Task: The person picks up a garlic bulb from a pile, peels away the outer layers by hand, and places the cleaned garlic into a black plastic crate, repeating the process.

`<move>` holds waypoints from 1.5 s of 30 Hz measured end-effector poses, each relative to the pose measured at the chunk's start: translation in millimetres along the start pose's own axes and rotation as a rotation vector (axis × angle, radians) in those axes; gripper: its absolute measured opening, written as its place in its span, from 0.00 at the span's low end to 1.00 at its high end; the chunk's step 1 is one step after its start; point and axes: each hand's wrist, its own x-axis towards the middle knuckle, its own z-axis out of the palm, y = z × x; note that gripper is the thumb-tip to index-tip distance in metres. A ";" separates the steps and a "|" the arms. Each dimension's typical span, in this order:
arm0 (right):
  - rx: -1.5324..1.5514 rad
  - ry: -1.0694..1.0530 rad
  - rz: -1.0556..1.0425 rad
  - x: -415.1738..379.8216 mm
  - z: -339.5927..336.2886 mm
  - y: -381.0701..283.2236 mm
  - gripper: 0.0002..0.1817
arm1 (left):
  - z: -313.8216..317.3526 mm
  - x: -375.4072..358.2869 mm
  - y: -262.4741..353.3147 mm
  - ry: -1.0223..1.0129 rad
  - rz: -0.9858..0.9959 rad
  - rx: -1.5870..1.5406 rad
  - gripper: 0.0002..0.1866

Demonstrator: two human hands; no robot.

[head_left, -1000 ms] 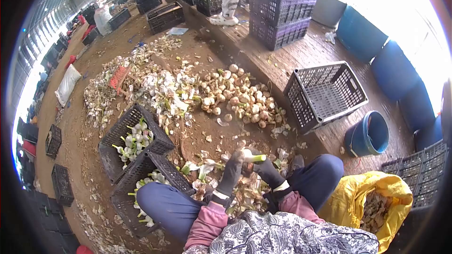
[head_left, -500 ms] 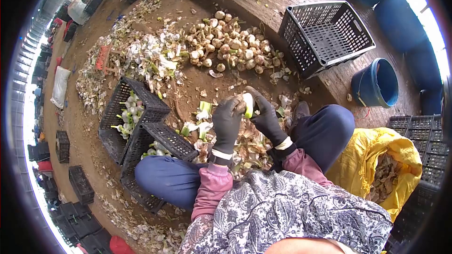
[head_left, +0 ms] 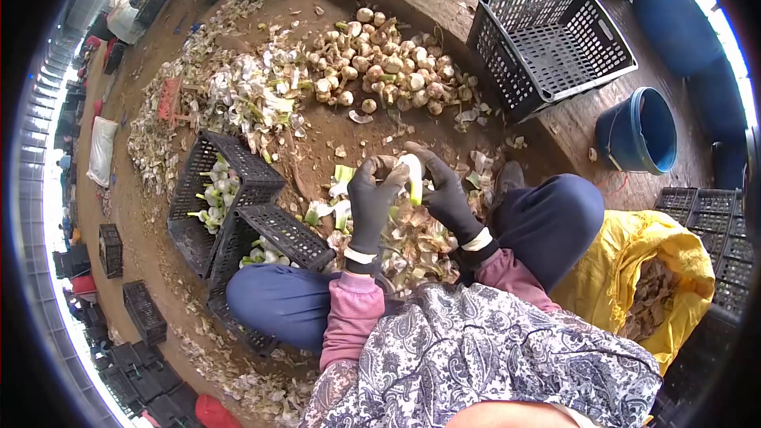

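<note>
Between my two gloved hands is a garlic bulb (head_left: 414, 180), white at the top with a green stem pointing down. My left hand (head_left: 374, 196) has its fingers curled and its thumb against the bulb's left side. Closed round the right side is my right hand (head_left: 442, 190); part of the bulb is hidden by the fingers. Below them, loose peels and cut leaves (head_left: 420, 246) cover the ground between my legs. Two black crates to the left hold peeled garlic bulbs (head_left: 222, 194) with short green stems.
Unpeeled garlic (head_left: 396, 63) is heaped ahead, beside a pile of peels (head_left: 246, 91). On a wooden ledge at the right stand a black crate (head_left: 547, 51) and a blue bucket (head_left: 634, 135). A yellow sack (head_left: 594, 261) of dry peels sits by my right knee.
My left hand has shifted slightly left and its fingers have spread a little from the bulb's top. The garlic bulb stays between both hands. The view has tilted slightly.
</note>
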 end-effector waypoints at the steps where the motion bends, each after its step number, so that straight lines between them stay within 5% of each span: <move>1: 0.058 0.001 0.014 -1.5 1.5 2.8 0.35 | -1.4 -0.8 0.5 -0.035 0.018 0.088 0.09; 6: 0.376 0.070 0.162 -4.0 0.7 -3.2 0.25 | -7.4 1.6 -22.3 0.058 -0.064 -0.261 0.06; 7: 0.390 0.021 0.044 -4.7 -4.2 9.1 0.18 | -3.7 -9.4 -31.0 -0.004 -0.081 -0.311 0.08; 9: -0.327 0.046 -0.221 -7.6 -15.3 22.0 0.17 | 10.3 -22.1 -39.3 -0.025 -0.157 -0.332 0.09; 12: 0.804 0.164 0.293 -8.0 -7.5 25.1 0.22 | 15.2 -23.8 -34.2 -0.021 -0.127 -0.239 0.12; 15: 0.448 0.165 0.345 -3.1 -5.7 18.0 0.30 | 6.4 -24.9 -12.7 -0.106 0.018 -0.314 0.31; 16: 0.154 0.053 0.196 -2.5 -4.0 24.5 0.39 | 6.9 -25.6 2.5 -0.093 0.073 -0.032 0.32; 17: 0.197 0.010 0.153 -7.0 3.3 30.1 0.42 | 6.9 -21.7 11.9 -0.078 0.128 0.250 0.33; 19: -0.110 -0.110 0.053 -5.6 8.6 26.5 0.42 | -3.1 -7.7 -10.3 -0.117 0.553 0.561 0.27; 23: -0.079 -0.058 0.358 -3.2 -2.0 7.2 0.33 | -5.5 -2.8 -44.2 0.051 0.097 -0.112 0.17; 24: 0.041 0.091 0.234 -2.8 0.7 11.6 0.26 | -6.6 -2.0 -42.6 0.074 0.011 -0.231 0.19; 27: 0.302 0.374 0.364 1.6 -12.5 32.2 0.24 | -12.1 -6.1 -34.2 0.045 -0.070 -0.521 0.19; 31: 0.127 0.229 0.316 -5.1 -8.2 29.5 0.17 | -29.2 6.8 -15.3 0.063 -0.085 -0.767 0.19; 33: -0.095 0.199 0.315 -12.7 -3.0 38.2 0.15 | -65.3 27.9 0.2 0.235 0.121 -0.844 0.19; 34: -0.069 0.185 0.302 -15.6 -1.8 43.9 0.16 | -82.9 37.4 30.1 0.249 0.168 -1.123 0.22; 35: -0.040 0.173 0.290 -16.1 0.1 47.8 0.17 | -110.9 45.3 40.9 0.052 0.312 -1.285 0.24; 37: -0.158 0.119 0.308 -15.6 1.2 34.2 0.17 | -112.6 54.5 70.2 0.418 0.393 -1.210 0.24; 41: -0.082 0.137 0.338 -15.1 8.9 47.3 0.15 | -78.9 110.2 16.2 0.307 0.202 -0.254 0.11; 45: -0.171 0.159 0.288 -8.5 1.5 34.0 0.18 | -57.4 197.0 -106.5 0.206 0.035 -0.081 0.16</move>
